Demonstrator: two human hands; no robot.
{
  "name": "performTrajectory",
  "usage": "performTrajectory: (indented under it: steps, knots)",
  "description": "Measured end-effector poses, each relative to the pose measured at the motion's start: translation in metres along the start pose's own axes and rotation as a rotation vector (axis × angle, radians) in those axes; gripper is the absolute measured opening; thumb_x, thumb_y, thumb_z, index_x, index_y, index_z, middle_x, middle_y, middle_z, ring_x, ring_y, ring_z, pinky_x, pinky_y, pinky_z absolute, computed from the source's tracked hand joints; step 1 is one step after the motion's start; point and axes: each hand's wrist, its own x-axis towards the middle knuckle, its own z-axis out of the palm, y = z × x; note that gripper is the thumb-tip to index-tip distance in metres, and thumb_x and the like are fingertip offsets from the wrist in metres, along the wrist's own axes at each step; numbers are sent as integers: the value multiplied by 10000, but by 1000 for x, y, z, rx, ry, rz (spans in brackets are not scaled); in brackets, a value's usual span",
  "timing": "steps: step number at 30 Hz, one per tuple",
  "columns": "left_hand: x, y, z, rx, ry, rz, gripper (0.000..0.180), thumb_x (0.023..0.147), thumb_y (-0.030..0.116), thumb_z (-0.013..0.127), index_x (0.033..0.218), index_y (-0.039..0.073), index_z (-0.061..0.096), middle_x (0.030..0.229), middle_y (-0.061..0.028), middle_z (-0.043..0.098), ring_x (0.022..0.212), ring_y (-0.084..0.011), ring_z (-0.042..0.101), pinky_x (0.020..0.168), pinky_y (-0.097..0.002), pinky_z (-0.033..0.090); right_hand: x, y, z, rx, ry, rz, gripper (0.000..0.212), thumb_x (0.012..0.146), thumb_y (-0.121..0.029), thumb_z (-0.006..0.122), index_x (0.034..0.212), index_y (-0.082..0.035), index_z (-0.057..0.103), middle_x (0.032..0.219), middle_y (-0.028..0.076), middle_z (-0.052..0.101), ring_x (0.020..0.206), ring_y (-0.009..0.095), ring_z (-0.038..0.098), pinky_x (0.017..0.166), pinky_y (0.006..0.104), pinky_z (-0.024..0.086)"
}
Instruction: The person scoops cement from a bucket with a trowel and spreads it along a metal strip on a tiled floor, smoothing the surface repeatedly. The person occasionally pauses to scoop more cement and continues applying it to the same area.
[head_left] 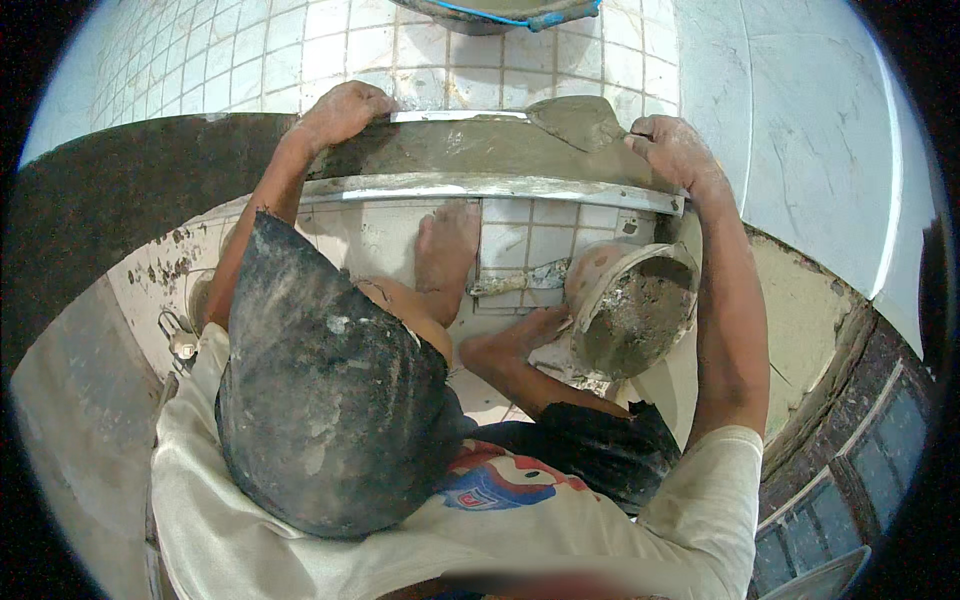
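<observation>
Wet grey mortar (440,152) coats the top of a low ledge in front of me. My left hand (345,112) is closed at the left end of a thin pale strip (455,116) lying along the ledge's far edge. On the right, my right hand (678,152) has its fingers curled around what looks like the handle of a trowel. The flat mortar-covered blade (578,122) rests on the ledge's far right part, its handle mostly hidden by my fingers. A long metal straightedge (480,187) runs along the ledge's near edge.
A bucket of mortar (640,310) stands by my feet, beside a mortar-caked tool (520,281) on the tiles. Beyond the ledge is a blue-rimmed bucket (490,14) on white tiles (330,55). A pale wall (800,130) rises at right, and a small white fitting (183,345) sits at left.
</observation>
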Motion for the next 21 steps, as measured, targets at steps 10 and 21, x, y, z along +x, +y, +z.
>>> performTrajectory:
  steps: [10,21]
  knots:
    - [-4,4,0,15,33,30,434,1002,385,540,1101,37,780,1119,-206,760,1036,-358,714,969,-417,529,23,-36,47,-308,28,-256,352,974,-385,644,1146,-103,766,1087,180,711,1082,394,653,986,498,508]
    - [-10,9,-4,105,9,145,349,1007,257,508,1123,50,764,1117,-155,764,1011,-344,716,933,-410,552,24,-11,20,-118,170,-247,330,946,-344,670,1066,-51,765,990,212,732,993,416,696,914,498,542]
